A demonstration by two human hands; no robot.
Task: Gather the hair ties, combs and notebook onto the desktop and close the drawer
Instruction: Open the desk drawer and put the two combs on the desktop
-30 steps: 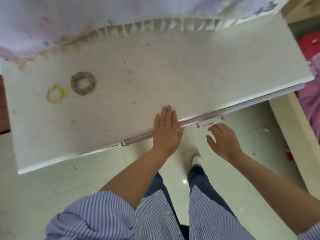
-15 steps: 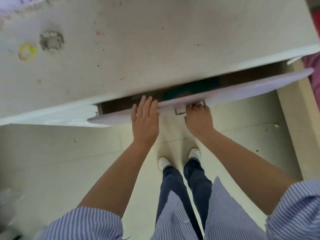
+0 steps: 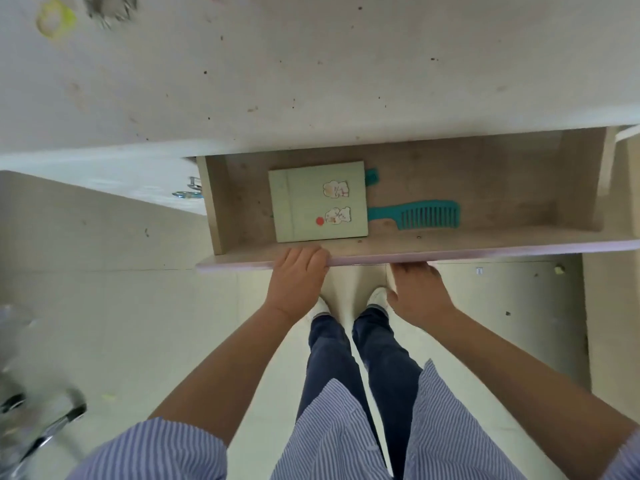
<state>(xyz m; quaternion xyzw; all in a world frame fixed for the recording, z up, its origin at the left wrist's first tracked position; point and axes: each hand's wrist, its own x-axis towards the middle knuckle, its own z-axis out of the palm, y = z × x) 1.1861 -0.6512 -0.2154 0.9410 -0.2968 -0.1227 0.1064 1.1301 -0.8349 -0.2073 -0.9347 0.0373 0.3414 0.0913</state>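
Observation:
The drawer [image 3: 485, 249] stands pulled far out under the white desktop [image 3: 311, 81]. Inside lies a pale green notebook [image 3: 317, 202] with sticker pictures. A teal comb [image 3: 420, 214] rests to its right, and the tip of a second teal comb [image 3: 372, 176] pokes out from beneath the notebook. A yellow hair tie [image 3: 55, 17] and a grey scrunchie [image 3: 110, 8] lie at the desktop's far left. My left hand [image 3: 296, 278] grips the drawer's front edge. My right hand [image 3: 417, 294] reaches under the front panel, its fingers hidden at the handle.
A second drawer's metal handle [image 3: 188, 192] shows left of the open drawer. A blurred metal chair frame [image 3: 38, 427] sits at the lower left on the tiled floor. My legs and white shoes [image 3: 349, 303] stand right below the drawer front.
The drawer went from closed to pulled far out, exposing the notebook and combs. My right hand took the handle, my left hand moved from the desktop to the drawer front, and I stepped back.

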